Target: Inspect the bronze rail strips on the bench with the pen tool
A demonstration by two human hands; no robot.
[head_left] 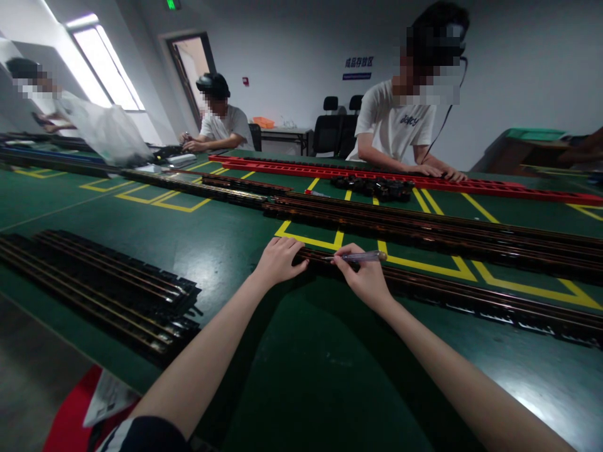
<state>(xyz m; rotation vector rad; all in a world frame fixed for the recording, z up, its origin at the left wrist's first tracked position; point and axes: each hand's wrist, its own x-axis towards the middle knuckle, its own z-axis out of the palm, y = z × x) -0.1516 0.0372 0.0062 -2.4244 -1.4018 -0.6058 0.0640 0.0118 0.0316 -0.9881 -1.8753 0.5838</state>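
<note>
My left hand [279, 258] rests on the left end of a long dark rail strip [471, 301] lying across the green table [301, 376], fingers curled over its edge. My right hand [365, 276] pinches a slim clear-handled screwdriver [360, 256], held level with its tip pointing left over the same strip. The two hands are about a hand's width apart.
More long dark rails [424, 229] lie beyond, and a stack of them [103, 289] sits at my left. Long red rails [377, 176] and a pile of small black parts [377, 186] lie before a person in a white shirt opposite. Two other people sit far left.
</note>
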